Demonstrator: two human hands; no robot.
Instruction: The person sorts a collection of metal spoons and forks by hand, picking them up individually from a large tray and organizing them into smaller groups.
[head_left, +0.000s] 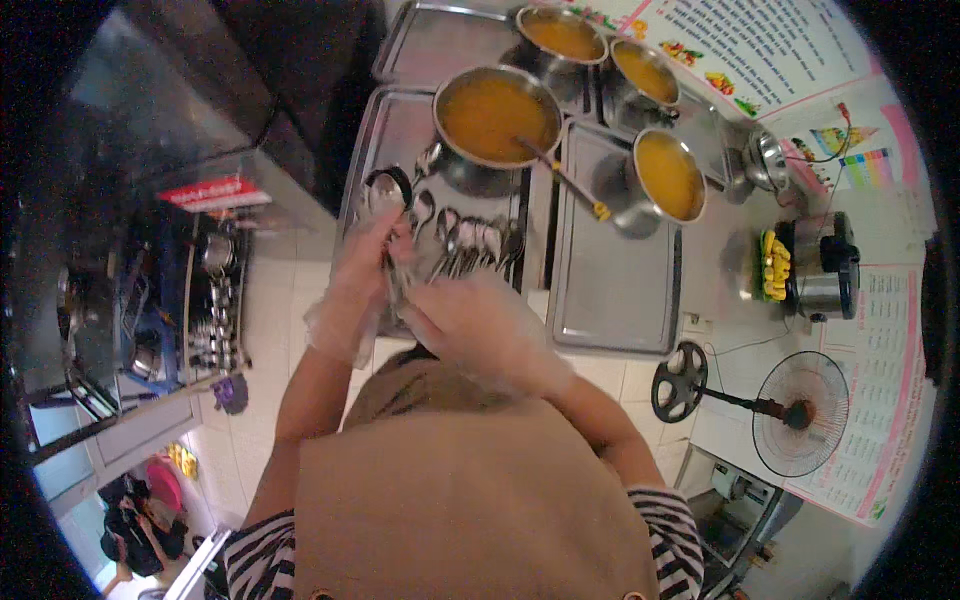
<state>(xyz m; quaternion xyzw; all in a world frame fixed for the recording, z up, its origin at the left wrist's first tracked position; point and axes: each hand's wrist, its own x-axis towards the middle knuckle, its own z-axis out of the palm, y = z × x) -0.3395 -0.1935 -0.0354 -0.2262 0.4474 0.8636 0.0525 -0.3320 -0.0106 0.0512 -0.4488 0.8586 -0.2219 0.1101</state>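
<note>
My left hand, in a clear plastic glove, is closed around several metal ladles or large spoons over the left side of a metal tray. My right hand, also gloved and blurred, is at the lower ends of their handles, with its fingers closed on them. Beside my hands, a pile of metal spoons lies on the same tray. Behind the pile stands a large steel pot of orange-yellow soup or liquid, with a long-handled ladle leaning over its right rim.
Three smaller steel pots, such as the near right one, hold similar liquid. Another metal tray lies to the right. Farther right are a rice cooker or electric pot and a standing fan. A person is at lower left.
</note>
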